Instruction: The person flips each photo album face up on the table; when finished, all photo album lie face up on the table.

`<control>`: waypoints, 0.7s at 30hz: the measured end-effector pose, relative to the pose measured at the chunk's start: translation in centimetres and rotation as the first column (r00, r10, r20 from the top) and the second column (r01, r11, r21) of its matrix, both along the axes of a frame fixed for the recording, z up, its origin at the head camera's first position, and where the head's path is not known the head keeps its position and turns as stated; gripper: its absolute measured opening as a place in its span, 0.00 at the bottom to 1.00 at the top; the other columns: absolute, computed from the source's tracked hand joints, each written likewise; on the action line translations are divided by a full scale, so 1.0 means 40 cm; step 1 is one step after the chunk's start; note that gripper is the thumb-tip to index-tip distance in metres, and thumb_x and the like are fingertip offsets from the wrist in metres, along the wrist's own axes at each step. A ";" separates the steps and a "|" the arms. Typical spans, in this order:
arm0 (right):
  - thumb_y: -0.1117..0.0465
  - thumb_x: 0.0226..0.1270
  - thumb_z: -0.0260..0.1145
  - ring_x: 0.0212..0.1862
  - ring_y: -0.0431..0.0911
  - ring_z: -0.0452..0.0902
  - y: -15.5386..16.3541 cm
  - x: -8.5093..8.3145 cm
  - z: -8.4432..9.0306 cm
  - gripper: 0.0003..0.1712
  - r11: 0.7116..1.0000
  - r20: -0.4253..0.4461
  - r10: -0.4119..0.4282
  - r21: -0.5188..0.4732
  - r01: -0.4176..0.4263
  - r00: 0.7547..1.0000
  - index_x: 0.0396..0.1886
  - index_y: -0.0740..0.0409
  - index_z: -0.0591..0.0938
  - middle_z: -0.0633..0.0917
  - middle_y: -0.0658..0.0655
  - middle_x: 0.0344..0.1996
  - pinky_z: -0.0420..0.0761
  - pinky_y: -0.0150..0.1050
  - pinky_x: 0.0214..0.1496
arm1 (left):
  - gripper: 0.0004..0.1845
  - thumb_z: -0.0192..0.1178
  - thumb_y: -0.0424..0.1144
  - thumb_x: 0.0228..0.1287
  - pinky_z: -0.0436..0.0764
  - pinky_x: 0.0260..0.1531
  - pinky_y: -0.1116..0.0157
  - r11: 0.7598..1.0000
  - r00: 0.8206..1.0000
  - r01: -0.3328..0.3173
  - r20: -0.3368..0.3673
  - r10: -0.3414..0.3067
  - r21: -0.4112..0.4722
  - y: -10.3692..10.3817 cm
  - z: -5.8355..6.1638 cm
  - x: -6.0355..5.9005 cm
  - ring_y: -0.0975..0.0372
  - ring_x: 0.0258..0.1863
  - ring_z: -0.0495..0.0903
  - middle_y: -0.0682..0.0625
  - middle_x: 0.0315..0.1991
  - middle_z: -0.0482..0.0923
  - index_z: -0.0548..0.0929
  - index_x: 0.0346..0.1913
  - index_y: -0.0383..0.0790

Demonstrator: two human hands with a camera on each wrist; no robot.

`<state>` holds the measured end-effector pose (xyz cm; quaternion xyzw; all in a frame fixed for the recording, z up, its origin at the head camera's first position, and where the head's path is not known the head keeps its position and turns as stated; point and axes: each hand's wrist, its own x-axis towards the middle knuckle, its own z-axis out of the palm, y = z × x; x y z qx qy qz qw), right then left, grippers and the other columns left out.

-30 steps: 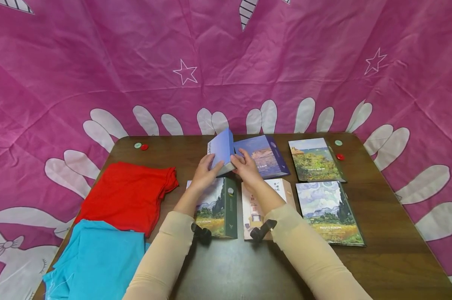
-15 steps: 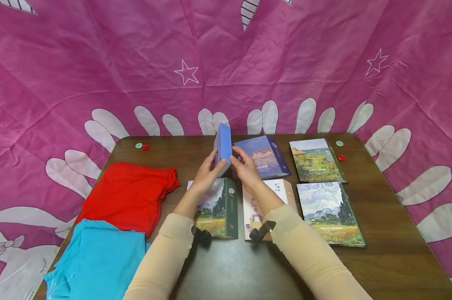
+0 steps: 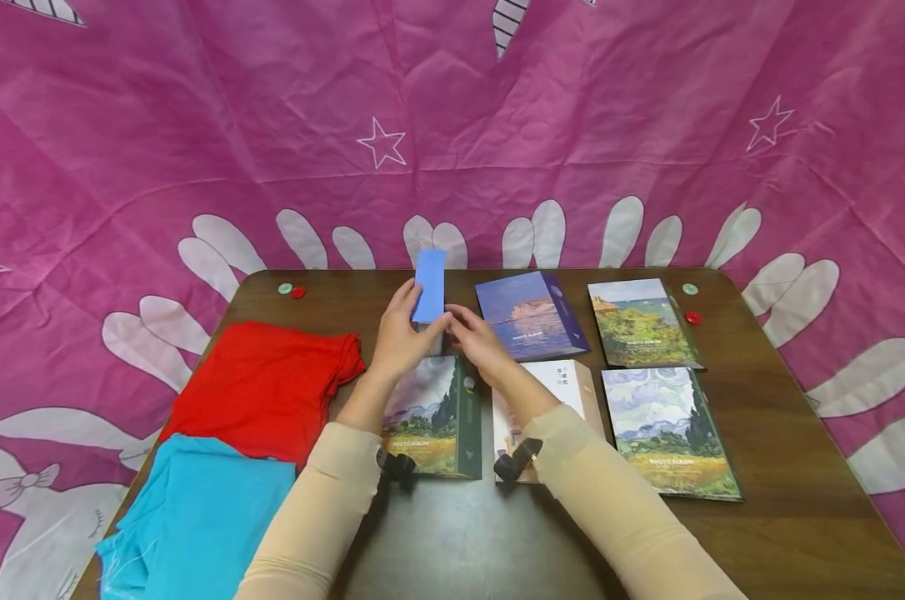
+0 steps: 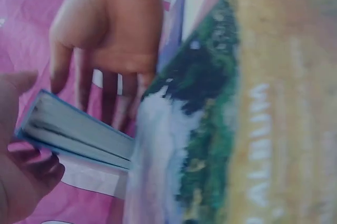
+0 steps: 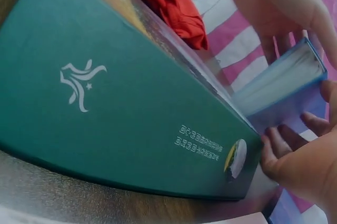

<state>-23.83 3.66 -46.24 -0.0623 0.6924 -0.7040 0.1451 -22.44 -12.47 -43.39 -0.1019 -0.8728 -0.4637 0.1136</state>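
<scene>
Both hands hold a blue photo album (image 3: 429,286) above the table's far middle, a narrow blue side turned toward the head camera. My left hand (image 3: 398,335) grips its left side. My right hand (image 3: 481,340) has thumb and fingers at its near right corner. Pale page edges of the album (image 5: 289,74) show between the covers in the right wrist view. Just nearer stands a thick green-spined photo album (image 3: 430,421) with a landscape cover. A purple photo album (image 3: 527,317) lies to the right, and a white one (image 3: 553,379) is partly hidden by my right forearm.
Two more landscape photo albums (image 3: 636,325) lie at the right, one nearer than the other. Folded red cloth (image 3: 253,383) and blue cloth (image 3: 197,517) occupy the left. Small green and red discs (image 3: 298,292) sit at both far corners. A pink curtain (image 3: 452,125) hangs behind the table.
The held album has turned from showing its lettered cover to showing its narrow blue side, and shifted slightly left. My right hand has moved left with it.
</scene>
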 end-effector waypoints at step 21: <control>0.61 0.78 0.58 0.71 0.58 0.66 -0.009 -0.039 -0.047 0.30 0.998 0.090 -0.011 0.060 0.005 0.996 0.74 0.68 0.67 0.69 0.68 0.71 0.70 0.53 0.71 | 0.39 0.63 0.45 0.69 0.69 0.68 0.47 0.990 0.976 -0.139 0.165 0.141 -0.026 -0.081 -0.032 -0.015 0.43 0.72 0.65 0.38 0.77 0.59 0.63 0.76 0.29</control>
